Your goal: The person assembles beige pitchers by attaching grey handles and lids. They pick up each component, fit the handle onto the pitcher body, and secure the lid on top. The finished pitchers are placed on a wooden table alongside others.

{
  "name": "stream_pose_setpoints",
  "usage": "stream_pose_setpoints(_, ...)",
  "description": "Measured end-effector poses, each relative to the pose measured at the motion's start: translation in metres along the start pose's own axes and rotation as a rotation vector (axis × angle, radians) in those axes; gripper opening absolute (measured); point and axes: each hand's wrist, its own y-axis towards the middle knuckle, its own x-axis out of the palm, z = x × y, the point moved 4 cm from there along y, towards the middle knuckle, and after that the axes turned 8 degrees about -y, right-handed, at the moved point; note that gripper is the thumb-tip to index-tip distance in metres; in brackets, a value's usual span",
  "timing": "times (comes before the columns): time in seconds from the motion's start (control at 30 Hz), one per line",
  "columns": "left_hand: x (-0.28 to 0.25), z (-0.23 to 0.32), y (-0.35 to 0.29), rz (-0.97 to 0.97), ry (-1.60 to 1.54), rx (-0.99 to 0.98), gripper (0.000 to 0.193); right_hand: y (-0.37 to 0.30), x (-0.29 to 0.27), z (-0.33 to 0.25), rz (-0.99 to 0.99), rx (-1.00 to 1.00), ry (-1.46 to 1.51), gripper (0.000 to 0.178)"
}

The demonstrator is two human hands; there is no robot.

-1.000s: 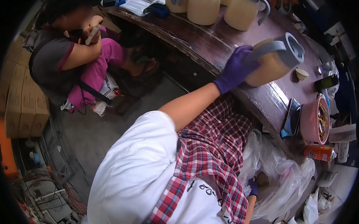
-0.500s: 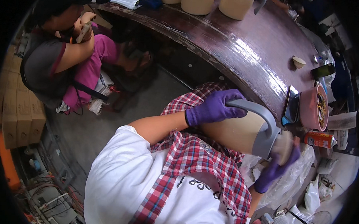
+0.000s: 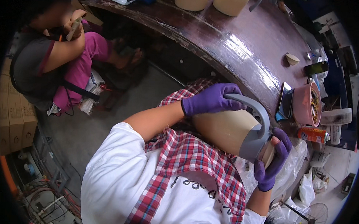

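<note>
A beige jug [image 3: 222, 129] with a grey collar and grey handle [image 3: 261, 111] lies on its side across my lap, its top toward the right. My left hand [image 3: 211, 99], in a purple glove, is closed round the upper part of the handle. At the jug's top, my right hand [image 3: 278, 159], gloved alike with a bare fingertip showing, wraps round the beige lid [image 3: 267, 153]. Whether the lid is tight or loose I cannot tell. A checked apron [image 3: 190, 152] lies under the jug and partly hides its lower end.
The dark glossy table [image 3: 225, 54] curves along the far side, with several similar jugs [image 3: 191, 0] on it. A pink pot [image 3: 302, 104], a phone [image 3: 285, 100], a spray can [image 3: 313, 135] and a small bowl [image 3: 292, 59] are at right. A person [image 3: 51, 56] sits at left beside cartons [image 3: 17, 110].
My right hand, blurred at the lid before, now shows sharply with its fingers round it. The left hand keeps its hold on the handle. The whole view has shifted slightly.
</note>
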Motion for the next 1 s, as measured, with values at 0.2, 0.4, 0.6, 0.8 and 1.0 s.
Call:
stream_pose_setpoints(0.2, 0.028, 0.030, 0.000, -0.029, 0.516, 0.350, 0.035, -0.024, 0.017, 0.023, 0.218, 0.412, 0.136, 0.056)
stream_pose_setpoints(0.4, 0.071, 0.043, -0.003, -0.107, 0.992, 0.609, 0.039, -0.062, 0.048, 0.077, 0.169, 0.729, 0.229, 0.056)
stream_pose_setpoints(0.6, 0.014, 0.018, 0.024, -0.069, 0.064, -0.216, 0.036, -0.020, 0.010, 0.003, 0.093, 0.031, 0.006, 0.060)
stream_pose_setpoints(0.8, 0.082, 0.045, -0.017, -0.120, 1.057, 0.710, 0.033, -0.063, 0.042, 0.082, 0.049, 0.599, 0.093, 0.045)
stream_pose_setpoints(1.0, 0.037, 0.048, -0.002, -0.026, 0.643, 0.288, 0.040, -0.048, 0.057, 0.069, 0.258, 0.736, 0.906, 0.063)
